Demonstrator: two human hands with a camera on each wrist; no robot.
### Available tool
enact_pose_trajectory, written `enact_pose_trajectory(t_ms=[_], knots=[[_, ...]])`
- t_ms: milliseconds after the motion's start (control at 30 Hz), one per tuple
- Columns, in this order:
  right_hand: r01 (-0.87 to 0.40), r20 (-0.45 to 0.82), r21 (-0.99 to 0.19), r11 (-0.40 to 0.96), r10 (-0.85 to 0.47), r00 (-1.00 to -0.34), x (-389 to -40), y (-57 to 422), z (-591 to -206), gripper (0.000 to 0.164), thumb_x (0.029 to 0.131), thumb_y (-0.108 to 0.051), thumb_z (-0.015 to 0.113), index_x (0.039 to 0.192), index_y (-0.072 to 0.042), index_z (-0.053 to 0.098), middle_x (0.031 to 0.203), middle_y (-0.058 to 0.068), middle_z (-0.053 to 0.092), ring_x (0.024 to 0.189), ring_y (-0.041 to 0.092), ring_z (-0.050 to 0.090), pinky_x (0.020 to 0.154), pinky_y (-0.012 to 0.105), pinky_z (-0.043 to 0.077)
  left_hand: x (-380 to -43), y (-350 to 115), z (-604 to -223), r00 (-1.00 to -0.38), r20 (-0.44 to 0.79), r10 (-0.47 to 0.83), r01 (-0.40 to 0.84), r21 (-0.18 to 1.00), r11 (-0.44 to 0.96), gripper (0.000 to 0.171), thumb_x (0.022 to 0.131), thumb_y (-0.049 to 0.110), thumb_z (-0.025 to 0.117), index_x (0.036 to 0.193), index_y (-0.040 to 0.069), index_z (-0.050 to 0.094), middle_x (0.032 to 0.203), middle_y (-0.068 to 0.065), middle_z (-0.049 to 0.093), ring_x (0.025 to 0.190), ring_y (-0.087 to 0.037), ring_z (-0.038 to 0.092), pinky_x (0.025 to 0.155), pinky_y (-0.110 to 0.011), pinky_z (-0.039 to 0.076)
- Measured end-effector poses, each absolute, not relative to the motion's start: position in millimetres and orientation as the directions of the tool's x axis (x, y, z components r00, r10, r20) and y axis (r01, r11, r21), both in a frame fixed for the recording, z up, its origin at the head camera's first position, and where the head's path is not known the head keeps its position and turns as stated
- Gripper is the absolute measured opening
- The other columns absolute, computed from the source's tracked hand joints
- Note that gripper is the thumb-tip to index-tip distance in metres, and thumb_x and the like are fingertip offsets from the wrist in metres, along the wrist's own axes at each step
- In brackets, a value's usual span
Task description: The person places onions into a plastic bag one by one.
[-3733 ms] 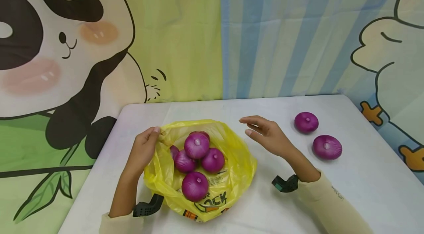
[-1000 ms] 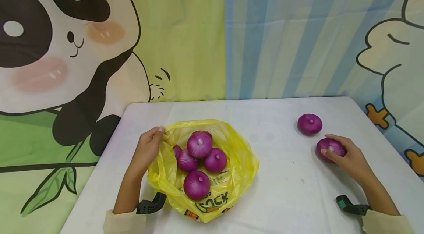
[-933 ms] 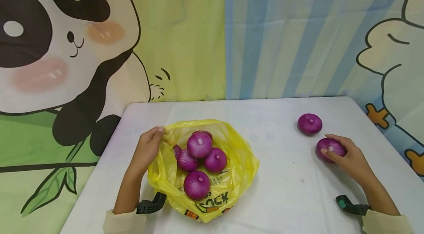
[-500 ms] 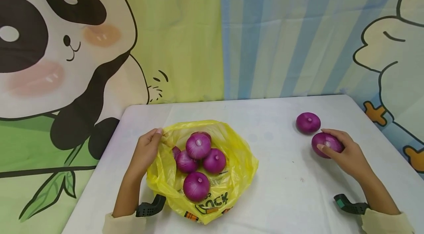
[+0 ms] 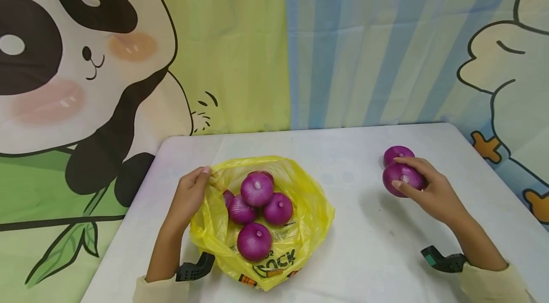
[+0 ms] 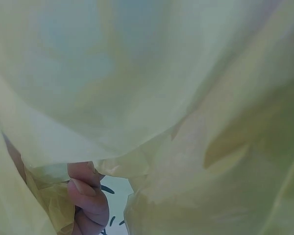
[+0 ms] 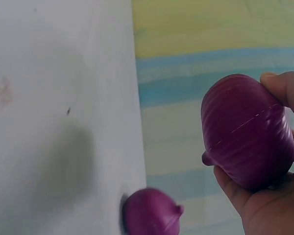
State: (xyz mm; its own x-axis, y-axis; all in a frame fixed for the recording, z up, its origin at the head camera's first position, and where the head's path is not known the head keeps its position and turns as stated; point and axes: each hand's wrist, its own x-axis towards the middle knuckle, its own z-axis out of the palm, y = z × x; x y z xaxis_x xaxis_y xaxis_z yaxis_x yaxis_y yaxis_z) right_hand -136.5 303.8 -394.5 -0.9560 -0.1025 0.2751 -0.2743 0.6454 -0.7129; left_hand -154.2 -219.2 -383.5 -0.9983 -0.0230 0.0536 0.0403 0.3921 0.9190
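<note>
A yellow plastic bag (image 5: 310, 207) stands with its mouth spread wide, several purple onions (image 5: 254, 242) inside it. At its left rim my left hand (image 5: 190, 194) pinches the plastic; in the left wrist view the bag film (image 6: 196, 191) covers most of the picture, and curled fingers (image 6: 88, 193) grip a fold. My right hand (image 5: 433, 193) holds a purple onion (image 5: 401, 180) between thumb and fingers, raised above the table with its shadow below. Behind it, partly covered in the head view, another onion (image 5: 396, 152) rests on the table; the right wrist view shows this onion (image 7: 152, 213) too.
The white table (image 5: 343, 255) ends at a back edge against a cloth backdrop (image 5: 240, 45) with a panda and striped print. Black wrist cameras (image 5: 443, 260) sit on both wrists. A small dark speck (image 7: 68, 111) and a faint stain mark the tabletop.
My right hand went from beside the bag to the nearer loose onion, took hold of it, and lifted it up and leftward. My left hand keeps its grip on the bag rim.
</note>
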Motion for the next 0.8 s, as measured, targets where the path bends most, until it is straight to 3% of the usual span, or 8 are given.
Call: enact_pose_trajectory(t_ms=[100,300,600,800], knots=[[-0.291,0.276,-0.725,0.624,-0.123,-0.953,-138.8,293.4,-387.2,0.061,0.085,-0.011,0.077,0.139,-0.012,0.050,0.140,0.021,0.040,0.117,0.053,0.040,0.070,0.048,0.056,-153.3,-219.4,-383.2,-0.998,0.053,-0.025,0.039,0.920,0.391,0.052,0.103,0.048,0.040,0.096,0.000,0.057,0.078,-0.014,0.046,0.064,-0.020,0.050,0.057,-0.028,0.046],[-0.355,0.305,-0.752,0.556,-0.184,-0.934,-145.8,271.9,-378.3,0.058,0.084,-0.007,0.076,0.137,-0.011,0.052,0.138,0.017,0.044,0.117,0.050,0.042,0.072,0.024,0.051,-153.2,-219.3,-382.3,-0.998,0.056,-0.016,0.045,0.924,0.381,0.051,0.103,0.047,0.040,0.093,-0.001,0.056,0.076,-0.014,0.045,0.061,-0.019,0.048,0.055,-0.028,0.046],[-0.464,0.349,-0.760,0.455,-0.316,-0.882,-160.1,234.0,-363.7,0.055,0.084,-0.005,0.076,0.135,-0.016,0.056,0.136,0.003,0.049,0.118,0.032,0.049,0.078,0.026,0.052,-153.1,-219.4,-382.6,-0.998,0.059,-0.012,0.049,0.922,0.385,0.050,0.103,0.046,0.040,0.093,0.000,0.056,0.075,-0.013,0.044,0.060,-0.018,0.048,0.054,-0.027,0.045],[-0.502,0.363,-0.797,0.336,-0.397,-0.843,-165.5,208.8,-357.2,0.054,0.084,-0.001,0.074,0.133,-0.015,0.057,0.135,0.001,0.049,0.114,0.026,0.052,0.080,0.030,0.054,-153.1,-217.9,-381.7,-0.998,0.069,-0.009,0.061,0.925,0.376,0.050,0.103,0.046,0.040,0.090,0.000,0.054,0.072,-0.012,0.043,0.058,-0.018,0.047,0.053,-0.028,0.045]])
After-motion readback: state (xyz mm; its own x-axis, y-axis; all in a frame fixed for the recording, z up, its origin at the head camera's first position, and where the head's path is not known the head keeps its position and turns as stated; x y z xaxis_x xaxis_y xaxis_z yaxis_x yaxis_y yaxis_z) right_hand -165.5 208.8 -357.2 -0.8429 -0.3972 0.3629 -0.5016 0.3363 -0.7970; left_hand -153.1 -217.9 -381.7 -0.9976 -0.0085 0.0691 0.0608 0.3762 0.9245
